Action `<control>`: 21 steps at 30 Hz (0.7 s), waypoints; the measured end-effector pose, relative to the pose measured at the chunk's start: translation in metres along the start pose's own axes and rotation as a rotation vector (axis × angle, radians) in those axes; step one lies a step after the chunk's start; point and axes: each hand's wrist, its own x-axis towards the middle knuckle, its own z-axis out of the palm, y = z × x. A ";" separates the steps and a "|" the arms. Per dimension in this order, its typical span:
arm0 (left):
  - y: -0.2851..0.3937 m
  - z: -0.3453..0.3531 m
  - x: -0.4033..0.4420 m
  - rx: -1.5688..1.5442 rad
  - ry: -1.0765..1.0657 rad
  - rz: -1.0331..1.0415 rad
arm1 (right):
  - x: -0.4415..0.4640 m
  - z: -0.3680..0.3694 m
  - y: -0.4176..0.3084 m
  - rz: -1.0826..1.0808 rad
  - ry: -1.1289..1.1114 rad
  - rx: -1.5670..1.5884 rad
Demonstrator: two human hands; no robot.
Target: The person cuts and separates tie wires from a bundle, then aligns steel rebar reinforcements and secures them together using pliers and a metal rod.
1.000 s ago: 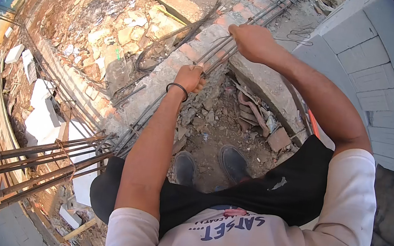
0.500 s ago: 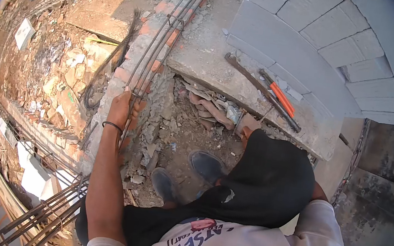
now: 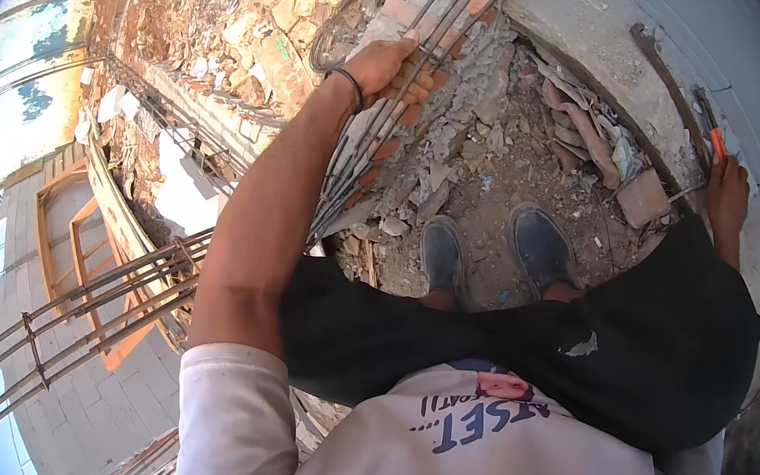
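Note:
My left hand (image 3: 388,73) is closed around the long steel rebar (image 3: 449,19) that runs in a tied bundle along a low brick wall. A black band circles that wrist. Over on the concrete slab at the right, my right hand (image 3: 729,194) has its fingers closed at the orange handles of a pair of pincers (image 3: 716,141); the lower part of the handles is hidden by the hand. Beside the pincers lies a long dark metal bar (image 3: 668,91) with a bent end.
The concrete slab (image 3: 584,33) has a raised edge near my right knee. Rubble and a broken block (image 3: 644,199) lie around my shoes (image 3: 542,246). Tied rebar (image 3: 89,304) sticks out at lower left. Coiled wire (image 3: 341,28) rests beyond the wall.
My right hand has moved from beside the broken block up to the pincers and closed on them. My left hand still grips the rebar. The view has swung left and down.

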 end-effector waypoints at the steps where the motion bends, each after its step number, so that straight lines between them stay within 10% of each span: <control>1: -0.001 -0.001 0.001 0.006 -0.024 0.025 | 0.005 0.002 0.004 0.012 -0.016 0.006; 9: -0.003 0.002 -0.005 -0.038 0.017 0.077 | 0.028 0.006 0.024 0.027 -0.214 0.061; 21: 0.000 0.002 -0.005 0.137 0.075 0.052 | 0.019 -0.040 -0.004 -0.138 0.050 0.125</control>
